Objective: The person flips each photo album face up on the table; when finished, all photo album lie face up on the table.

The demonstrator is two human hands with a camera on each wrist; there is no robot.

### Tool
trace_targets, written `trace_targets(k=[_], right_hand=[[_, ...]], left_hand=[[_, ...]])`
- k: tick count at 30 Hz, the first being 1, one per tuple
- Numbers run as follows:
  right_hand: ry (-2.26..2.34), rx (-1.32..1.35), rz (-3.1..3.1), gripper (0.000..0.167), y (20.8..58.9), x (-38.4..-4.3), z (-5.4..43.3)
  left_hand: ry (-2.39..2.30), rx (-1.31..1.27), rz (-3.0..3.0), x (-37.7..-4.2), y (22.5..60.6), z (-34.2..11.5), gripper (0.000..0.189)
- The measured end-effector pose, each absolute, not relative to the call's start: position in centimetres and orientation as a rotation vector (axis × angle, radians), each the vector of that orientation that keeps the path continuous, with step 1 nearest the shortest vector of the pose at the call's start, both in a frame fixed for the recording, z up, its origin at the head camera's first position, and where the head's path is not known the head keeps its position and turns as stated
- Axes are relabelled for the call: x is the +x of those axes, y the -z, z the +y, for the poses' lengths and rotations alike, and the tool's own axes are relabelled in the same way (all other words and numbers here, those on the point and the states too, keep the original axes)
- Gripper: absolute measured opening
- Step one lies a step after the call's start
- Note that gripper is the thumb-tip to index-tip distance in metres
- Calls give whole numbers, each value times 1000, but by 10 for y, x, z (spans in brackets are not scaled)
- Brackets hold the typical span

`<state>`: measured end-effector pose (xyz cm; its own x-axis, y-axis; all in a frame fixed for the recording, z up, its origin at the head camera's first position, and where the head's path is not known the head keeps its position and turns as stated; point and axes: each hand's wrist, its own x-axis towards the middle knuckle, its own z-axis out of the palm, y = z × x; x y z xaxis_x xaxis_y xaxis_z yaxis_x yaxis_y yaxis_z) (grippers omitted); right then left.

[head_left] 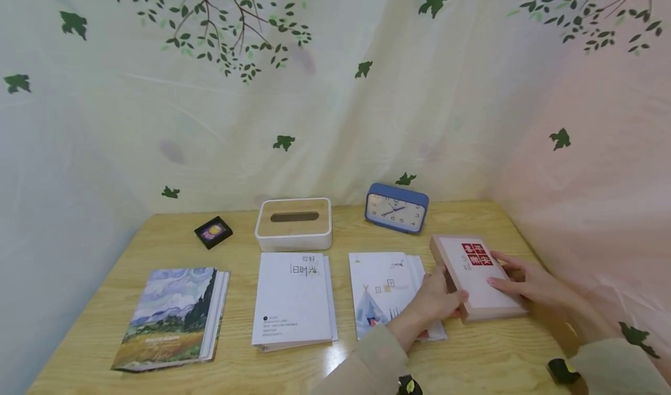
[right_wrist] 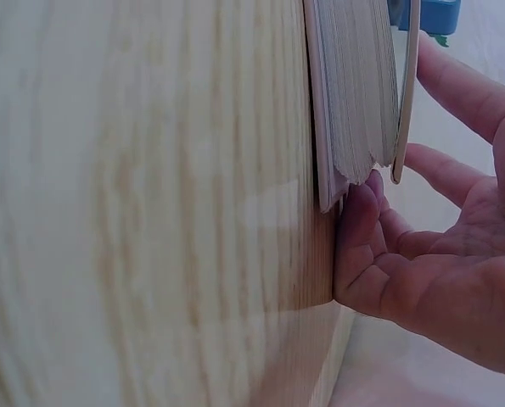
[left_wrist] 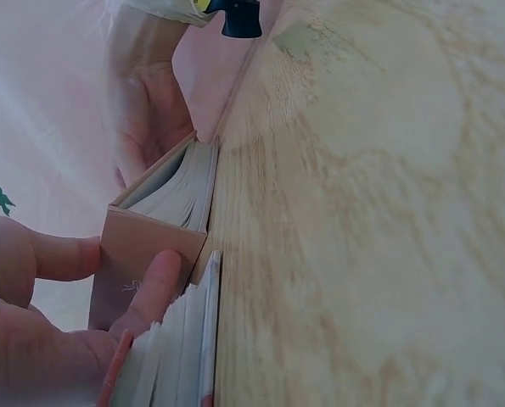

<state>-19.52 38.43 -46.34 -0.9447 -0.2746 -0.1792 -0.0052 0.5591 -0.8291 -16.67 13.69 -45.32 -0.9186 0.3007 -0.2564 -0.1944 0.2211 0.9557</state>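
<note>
At the right of the table, both hands hold a thick pale-pink book [head_left: 490,299] with a red title block on its cover. My left hand [head_left: 431,297] is at its spine, the thumb near the cover's edge; in the left wrist view a fingertip presses against the spine [left_wrist: 133,254]. On the opposite side, my right hand [head_left: 540,281] grips the page edge, its thumb over the cover. Its lower fingers curl beside the pages [right_wrist: 354,85] in the right wrist view. Partly behind my left forearm lies a white book with a tent drawing [head_left: 380,272].
Further left lie a white book with black lettering [head_left: 290,302] and a photo album with a landscape painting [head_left: 168,319]. Along the back stand a blue alarm clock [head_left: 396,208], a tissue box [head_left: 293,235] and a small black square item [head_left: 213,232]. Curtain [head_left: 335,92] surrounds the table.
</note>
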Motion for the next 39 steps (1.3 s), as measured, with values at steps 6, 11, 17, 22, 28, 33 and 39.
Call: trace_targets(k=[6, 11, 17, 22, 28, 33, 39], right_hand=[[1274, -244, 2553, 77, 463, -194, 384], [1267, -255, 2571, 77, 465, -196, 383], [1294, -257, 2542, 76, 464, -201, 380], [1128, -364, 2678, 68, 454, -198, 377], [568, -744, 3305, 38, 423, -196, 353], [453, -1045, 3463, 37, 395, -197, 319], [348, -1004, 3458, 51, 365, -203, 291]], left_hand=[[-1809, 126, 2045, -167, 457, 137, 44], [-1823, 131, 2035, -168, 458, 135, 42], [-1812, 154, 2070, -171, 458, 133, 40], [-1668, 295, 2202, -173, 454, 127, 51], [-1334, 613, 2472, -182, 430, 109, 66], [-1026, 948, 2814, -189, 403, 74, 57], [-820, 1216, 3125, -197, 367, 10, 51]])
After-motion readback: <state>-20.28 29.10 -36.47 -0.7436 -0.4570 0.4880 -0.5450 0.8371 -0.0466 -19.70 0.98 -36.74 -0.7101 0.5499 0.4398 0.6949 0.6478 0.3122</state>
